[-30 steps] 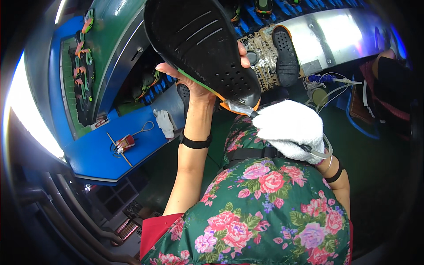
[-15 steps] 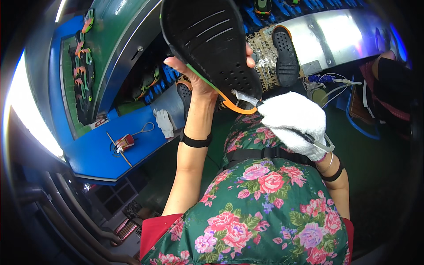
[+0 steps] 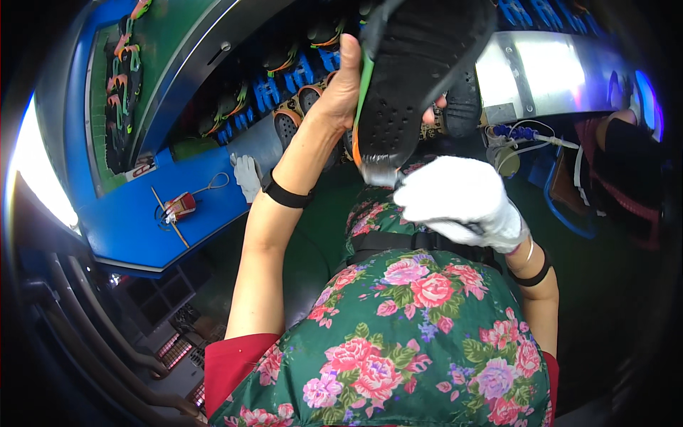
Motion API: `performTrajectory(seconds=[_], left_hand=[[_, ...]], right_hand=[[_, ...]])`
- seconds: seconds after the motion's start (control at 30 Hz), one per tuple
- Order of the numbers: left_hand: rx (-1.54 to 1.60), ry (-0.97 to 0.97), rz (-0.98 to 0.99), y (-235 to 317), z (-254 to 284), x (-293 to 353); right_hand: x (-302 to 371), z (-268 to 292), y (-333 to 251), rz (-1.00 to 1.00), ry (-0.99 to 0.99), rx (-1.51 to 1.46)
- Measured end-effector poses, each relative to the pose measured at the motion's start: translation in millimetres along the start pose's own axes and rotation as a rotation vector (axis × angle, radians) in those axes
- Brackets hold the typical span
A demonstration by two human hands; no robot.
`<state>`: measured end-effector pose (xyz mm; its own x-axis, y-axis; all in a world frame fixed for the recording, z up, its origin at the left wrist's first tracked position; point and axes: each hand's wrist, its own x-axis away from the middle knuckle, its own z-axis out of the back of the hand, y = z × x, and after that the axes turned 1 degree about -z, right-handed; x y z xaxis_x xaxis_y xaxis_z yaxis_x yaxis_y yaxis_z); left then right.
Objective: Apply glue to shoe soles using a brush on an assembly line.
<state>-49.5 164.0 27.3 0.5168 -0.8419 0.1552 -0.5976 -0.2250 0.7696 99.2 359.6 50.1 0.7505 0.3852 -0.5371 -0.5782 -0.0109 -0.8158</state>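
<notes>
My left hand (image 3: 338,103) is bare and grips a black shoe sole (image 3: 416,85) with holes at its heel end and a green and orange rim. The thumb lies along the rim side, and fingertips show past the other edge. A brush (image 3: 379,173) with pale bristles touches the heel end of the sole. Its handle is mostly hidden inside my right hand (image 3: 459,203), which wears a white knitted glove and is closed around it.
Another black sole (image 3: 464,107) lies just behind the held one, and more soles (image 3: 287,125) stand to the left. A blue table (image 3: 124,231) bears a red object (image 3: 179,206) with a looped cord and a loose white glove (image 3: 246,176). Someone's arm (image 3: 629,121) is at far right.
The sole has tilted and shifted right with my left hand. The brush has moved slightly left and down, to the sole's heel edge. The view has also shifted a little.
</notes>
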Motion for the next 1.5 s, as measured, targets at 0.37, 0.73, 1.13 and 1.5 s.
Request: performTrajectory(seconds=[0.37, 0.73, 1.13, 1.5], left_hand=[[-0.067, 0.148, 0.241, 6.7, -3.1, 5.7], [0.432, 0.185, 0.166, -29.1, 22.9, 20.5], [0.031, 0.531, 0.312, -38.5, -46.1, 54.5], [0.885, -0.019, -0.323, -65.4, -24.0, 61.7]], right_hand=[[-15.5, 12.1, 12.4, 0.003, -0.213, -0.081], [-15.8, 25.8, 17.3, -0.440, 0.323, -0.405], [-40.2, 47.1, 7.8, -0.166, 0.133, 0.160], [-58.8, 35.0, -31.0, -0.063, 0.323, 0.347]])
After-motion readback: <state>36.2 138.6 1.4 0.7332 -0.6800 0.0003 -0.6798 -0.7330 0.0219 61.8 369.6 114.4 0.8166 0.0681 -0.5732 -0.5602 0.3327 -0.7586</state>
